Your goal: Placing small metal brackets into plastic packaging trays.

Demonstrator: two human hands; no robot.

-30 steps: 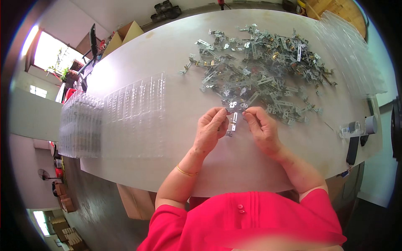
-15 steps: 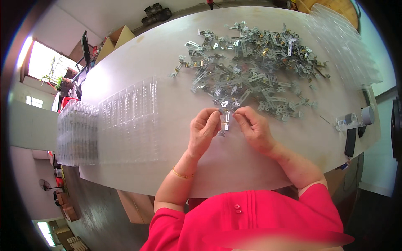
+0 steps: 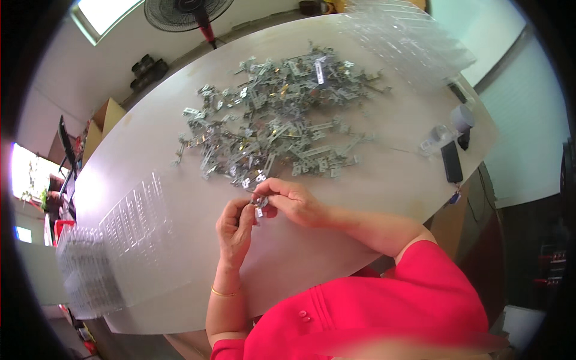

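Note:
Close to the near edge of the pile, my left hand (image 3: pixel 236 229) pinches a small silvery metal bracket (image 3: pixel 259 212) between thumb and fingers. My right hand (image 3: pixel 295 203) is closed at the same bracket, its fingertips meeting those of the left. A thin piece shows at the right fingertips, too small to name. Fingers cover much of the bracket. Just beyond both hands spreads a loose pile of metal brackets (image 3: pixel 282 129), several with brass-coloured parts.
The pale table (image 3: pixel 336 255) carries a clear plastic tray (image 3: pixel 141 228) at left, beside a stack of filled-looking clear trays (image 3: pixel 90 273). More clear trays (image 3: pixel 408 45) lie far right. A black phone (image 3: pixel 452 162), a clear bottle (image 3: pixel 437 138) and a grey roll (image 3: pixel 462 118) sit at right.
The view has turned, so the table appears rotated and shifted left. My right hand has closed in on the left, and the bracket is now more covered by fingers.

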